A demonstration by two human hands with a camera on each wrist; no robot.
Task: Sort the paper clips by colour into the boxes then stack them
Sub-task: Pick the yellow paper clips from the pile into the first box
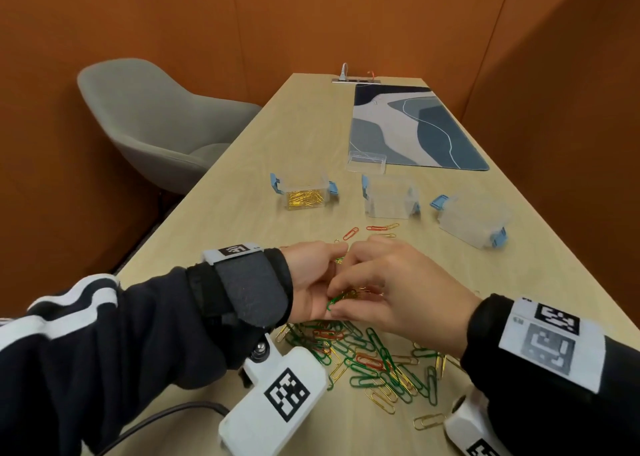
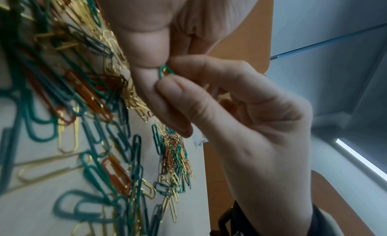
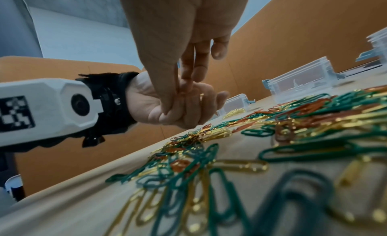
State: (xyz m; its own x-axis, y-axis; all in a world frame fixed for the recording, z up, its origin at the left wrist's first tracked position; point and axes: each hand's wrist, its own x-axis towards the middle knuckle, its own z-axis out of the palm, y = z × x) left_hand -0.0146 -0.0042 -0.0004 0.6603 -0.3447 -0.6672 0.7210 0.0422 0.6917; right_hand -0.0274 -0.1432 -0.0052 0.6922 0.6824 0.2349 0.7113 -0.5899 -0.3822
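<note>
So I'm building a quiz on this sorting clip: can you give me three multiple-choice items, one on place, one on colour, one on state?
1. Where is the clear plastic box holding gold clips?
A leftmost
B middle
C rightmost

2. What colour is the paper clip pinched between both hands?
A red
B green
C gold

3. How is the rightmost clear box?
A holding clips
B stacked
C empty

Answers: 1 A, it stands left of the other two boxes; 2 B, the left wrist view shows green wire; 3 C, nothing shows inside.
</note>
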